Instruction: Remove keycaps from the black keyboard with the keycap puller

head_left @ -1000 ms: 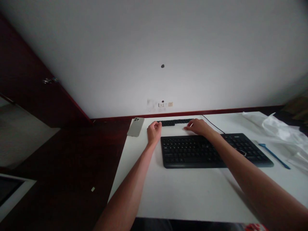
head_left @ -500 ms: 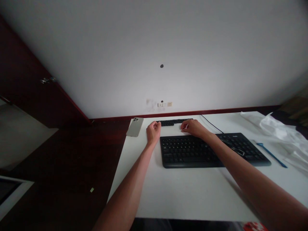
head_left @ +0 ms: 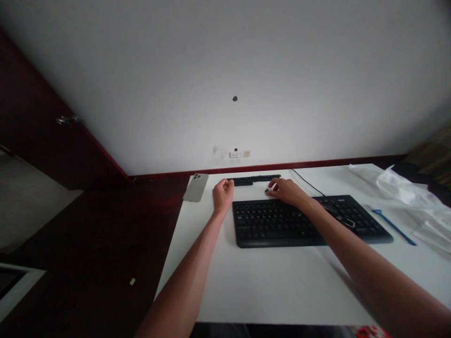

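A black keyboard [head_left: 310,221] lies on the white table [head_left: 268,281]. Behind it, near the far edge, runs a row of loose black keycaps [head_left: 252,180]. My left hand [head_left: 222,193] is curled into a loose fist on the table, just left of the keyboard's far corner and beside the left end of the row. My right hand [head_left: 285,190] reaches over the keyboard's far edge, its fingertips pinched on a small dark piece, probably a keycap, just below the row.
A phone [head_left: 196,187] lies face down at the table's far left corner. A blue plastic tool [head_left: 393,227] and crumpled clear plastic wrap [head_left: 405,192] sit right of the keyboard. A cable [head_left: 307,182] runs from the keyboard to the wall. Dark floor lies to the left.
My right hand has drawn slightly left and back from the row and its fingers have closed into a pinch on a small dark piece. My left hand has stayed put.
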{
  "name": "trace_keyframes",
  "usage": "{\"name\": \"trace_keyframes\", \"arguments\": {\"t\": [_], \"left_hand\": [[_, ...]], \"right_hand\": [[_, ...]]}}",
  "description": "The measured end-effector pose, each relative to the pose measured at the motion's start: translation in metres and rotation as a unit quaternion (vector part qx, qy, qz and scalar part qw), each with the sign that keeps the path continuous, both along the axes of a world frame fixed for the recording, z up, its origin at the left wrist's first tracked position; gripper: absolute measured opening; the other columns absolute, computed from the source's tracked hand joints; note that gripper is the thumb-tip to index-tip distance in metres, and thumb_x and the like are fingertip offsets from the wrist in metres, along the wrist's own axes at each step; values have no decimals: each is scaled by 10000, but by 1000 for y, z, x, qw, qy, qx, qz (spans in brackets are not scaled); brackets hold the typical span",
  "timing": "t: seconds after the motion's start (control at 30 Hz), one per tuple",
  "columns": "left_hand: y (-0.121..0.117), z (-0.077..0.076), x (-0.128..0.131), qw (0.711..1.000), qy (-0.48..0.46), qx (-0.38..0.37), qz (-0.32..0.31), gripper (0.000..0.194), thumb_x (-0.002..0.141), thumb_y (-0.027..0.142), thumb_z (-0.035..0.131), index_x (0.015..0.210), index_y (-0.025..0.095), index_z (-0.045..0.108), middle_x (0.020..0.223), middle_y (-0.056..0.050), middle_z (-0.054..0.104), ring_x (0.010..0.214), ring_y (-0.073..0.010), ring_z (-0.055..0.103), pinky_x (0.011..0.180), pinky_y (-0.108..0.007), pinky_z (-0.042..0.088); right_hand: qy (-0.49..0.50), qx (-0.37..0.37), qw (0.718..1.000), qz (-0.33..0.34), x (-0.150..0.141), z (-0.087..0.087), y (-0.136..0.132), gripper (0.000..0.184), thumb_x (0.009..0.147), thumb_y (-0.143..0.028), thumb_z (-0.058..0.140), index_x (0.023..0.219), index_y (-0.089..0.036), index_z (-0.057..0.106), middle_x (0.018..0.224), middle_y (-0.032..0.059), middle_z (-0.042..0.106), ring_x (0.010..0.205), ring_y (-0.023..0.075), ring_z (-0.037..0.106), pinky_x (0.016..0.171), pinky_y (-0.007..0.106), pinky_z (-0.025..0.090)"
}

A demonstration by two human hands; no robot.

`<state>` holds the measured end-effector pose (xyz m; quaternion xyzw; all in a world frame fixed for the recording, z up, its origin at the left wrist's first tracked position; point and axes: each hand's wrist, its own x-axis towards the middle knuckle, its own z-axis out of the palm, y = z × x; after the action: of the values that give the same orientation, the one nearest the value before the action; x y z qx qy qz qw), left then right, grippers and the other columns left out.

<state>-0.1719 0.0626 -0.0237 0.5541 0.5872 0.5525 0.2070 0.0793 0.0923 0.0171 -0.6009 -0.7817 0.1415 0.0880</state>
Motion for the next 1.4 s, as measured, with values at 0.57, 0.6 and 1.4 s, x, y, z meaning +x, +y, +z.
{"name": "trace_keyframes", "arguments": {"t": [0.57, 0.6, 1.4], "left_hand": [[-3, 3, 1, 1000, -2, -9, -15, 410, 939, 431, 557, 628, 208, 408, 562, 57, 381, 564, -117, 351, 581, -247, 264], [-4, 3, 1, 1000, -1, -11, -15, 413, 939, 433, 557, 628, 207, 405, 558, 59, 373, 560, -116, 344, 579, -247, 263], [-3, 3, 2, 1000, 2, -8, -10, 417, 927, 420, 578, 616, 206, 403, 547, 63, 353, 553, -114, 329, 580, -257, 259]], "right_hand": [[-89, 19, 990, 109, -31, 19, 29, 270, 764, -118, 683, 1005, -195, 777, 1008, 94, 788, 959, 289, 717, 820, 337, 519], [-90, 15, 990, 105, -31, 17, 28, 264, 771, -129, 690, 1009, -198, 781, 1007, 97, 787, 966, 297, 716, 831, 349, 521], [-58, 31, 998, 23, -33, -3, 35, 222, 875, -235, 641, 999, -157, 807, 988, 169, 787, 982, 316, 723, 897, 403, 543]]}}
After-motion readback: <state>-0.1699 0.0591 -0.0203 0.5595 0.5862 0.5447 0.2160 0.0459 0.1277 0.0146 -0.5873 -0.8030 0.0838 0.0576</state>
